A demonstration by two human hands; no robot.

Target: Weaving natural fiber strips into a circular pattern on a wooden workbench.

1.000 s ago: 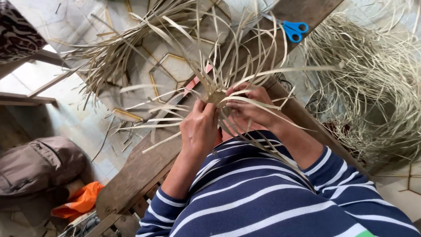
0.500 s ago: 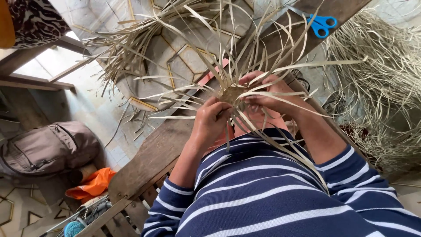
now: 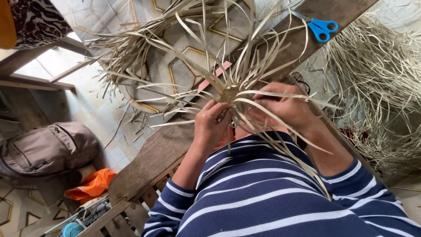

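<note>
A small woven piece of pale dried leaf strips (image 3: 229, 93) is held in front of my chest, with long loose strips fanning out from it in all directions. My left hand (image 3: 211, 127) grips its lower left side, fingers curled around the strips. My right hand (image 3: 287, 107) holds its right side and pinches one strip between thumb and fingers. Both arms wear blue sleeves with white stripes. The woven centre is partly hidden by my fingers.
A dark wooden bench (image 3: 162, 153) runs diagonally under my hands. Blue-handled scissors (image 3: 322, 29) lie at its far end. A heap of loose strips (image 3: 381, 83) sits at the right, another bundle (image 3: 131, 52) on the floor. A grey backpack (image 3: 48, 149) and orange cloth (image 3: 92, 186) lie at the left.
The view has shifted, so the hands and weaving sit lower and more to the right in the frame. My fingers have kept working the strips; the grip is the same.
</note>
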